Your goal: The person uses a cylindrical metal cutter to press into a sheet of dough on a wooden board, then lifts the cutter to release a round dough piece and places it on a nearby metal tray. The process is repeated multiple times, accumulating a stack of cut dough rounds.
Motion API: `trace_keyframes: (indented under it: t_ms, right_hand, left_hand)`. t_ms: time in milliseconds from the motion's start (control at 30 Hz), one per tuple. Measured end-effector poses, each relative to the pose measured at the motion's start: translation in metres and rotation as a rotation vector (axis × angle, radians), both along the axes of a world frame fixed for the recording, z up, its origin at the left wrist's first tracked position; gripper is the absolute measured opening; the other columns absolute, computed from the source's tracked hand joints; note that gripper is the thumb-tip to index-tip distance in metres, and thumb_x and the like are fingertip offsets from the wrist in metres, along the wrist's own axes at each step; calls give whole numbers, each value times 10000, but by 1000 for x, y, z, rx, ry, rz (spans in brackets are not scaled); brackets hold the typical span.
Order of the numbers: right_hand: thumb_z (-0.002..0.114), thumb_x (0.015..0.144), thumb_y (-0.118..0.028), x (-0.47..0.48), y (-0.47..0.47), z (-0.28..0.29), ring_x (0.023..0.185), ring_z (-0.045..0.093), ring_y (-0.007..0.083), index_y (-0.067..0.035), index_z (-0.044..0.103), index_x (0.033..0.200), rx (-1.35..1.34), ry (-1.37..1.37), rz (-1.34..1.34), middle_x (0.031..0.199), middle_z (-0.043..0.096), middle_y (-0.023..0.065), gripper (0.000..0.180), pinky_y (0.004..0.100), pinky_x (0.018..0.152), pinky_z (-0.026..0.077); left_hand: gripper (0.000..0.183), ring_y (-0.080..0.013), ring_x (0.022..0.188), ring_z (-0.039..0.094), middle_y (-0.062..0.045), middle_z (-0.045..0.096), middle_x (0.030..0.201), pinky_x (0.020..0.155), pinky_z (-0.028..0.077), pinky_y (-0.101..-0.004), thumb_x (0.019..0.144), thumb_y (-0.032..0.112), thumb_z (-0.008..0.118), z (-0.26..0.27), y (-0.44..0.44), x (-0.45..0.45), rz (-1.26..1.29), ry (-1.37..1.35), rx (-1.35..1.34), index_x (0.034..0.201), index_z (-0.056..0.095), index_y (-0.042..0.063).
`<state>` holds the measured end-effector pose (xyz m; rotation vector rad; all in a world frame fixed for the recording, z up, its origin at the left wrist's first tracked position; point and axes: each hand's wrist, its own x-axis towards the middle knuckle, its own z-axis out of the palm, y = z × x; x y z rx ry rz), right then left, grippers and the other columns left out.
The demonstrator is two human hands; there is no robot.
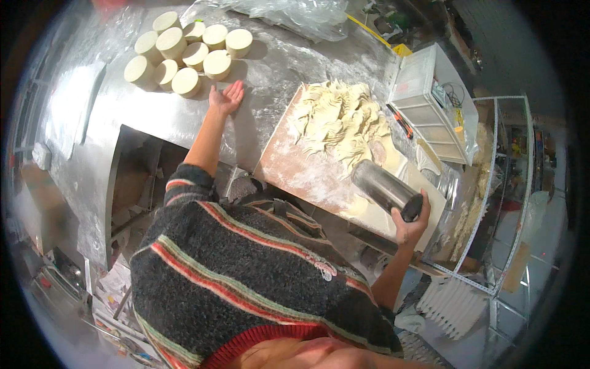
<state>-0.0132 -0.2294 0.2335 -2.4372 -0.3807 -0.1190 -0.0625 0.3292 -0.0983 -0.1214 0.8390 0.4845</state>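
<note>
My left hand (227,98) is palm up over the steel table, thumb spread and nothing in it. Just beyond it stand several pale dough cylinders (186,82) in a cluster; whether each is solid or stacked rounds, I cannot tell. My right hand (411,226) grips the black end of a steel cylinder (387,187). That cylinder leans towards the dough, its far end at the edge of a heap of ruffled, thin dough pieces (341,115). The heap lies on a flour-dusted board (286,157). A flat pale dough sheet (392,157) shows beside it.
Right of the board are an orange-and-black utility knife (401,122) and a white plastic bin (412,83) holding cables. Clear plastic sheeting (295,16) lies at the back of the steel table (272,60). A metal-framed rack (493,193) stands at right.
</note>
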Motion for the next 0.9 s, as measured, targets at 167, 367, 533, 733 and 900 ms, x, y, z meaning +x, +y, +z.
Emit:
trace_keyframes:
  t_ms: [167,367,533,733,900]
  right_hand:
    - [834,629,-74,-2,-46,-9,1184,553,304,-41,528,1410,12,54,-73,1259,558,137,840,408,1055,430]
    - [841,626,-79,5,-74,-9,1203,546,316,-29,518,1408,6,49,-52,1276,555,150,848,416,1074,419]
    - [868,612,-129,-7,-115,-6,1211,549,320,-66,526,1407,-116,46,-166,1302,554,138,868,416,1061,434]
    - [871,602,-136,-16,-173,-12,1207,552,324,-69,528,1414,-100,-27,-288,1309,557,133,884,435,1058,436]
    - [887,607,-144,2,-206,-17,1237,533,328,-74,534,1408,-137,-102,-357,1335,554,139,878,438,1073,420]
  left_hand:
    - [320,-185,798,696,-110,754,851,760,523,-312,918,314,729,26,6,-13,-130,866,1212,889,757,-4]
    - [530,-373,973,706,-219,731,1061,857,540,-475,838,519,767,61,80,39,-533,1463,2085,1129,753,76]
    - [392,-388,1060,695,-218,727,1103,898,536,-519,943,384,545,28,117,57,-859,1414,1992,1116,753,100]
    - [258,-333,994,714,-167,747,1071,867,545,-411,951,259,602,35,83,57,-318,1235,2281,1003,773,72]
    - [111,-301,1006,710,-123,750,1081,880,534,-348,898,82,678,51,-88,87,-562,709,2151,975,751,50]
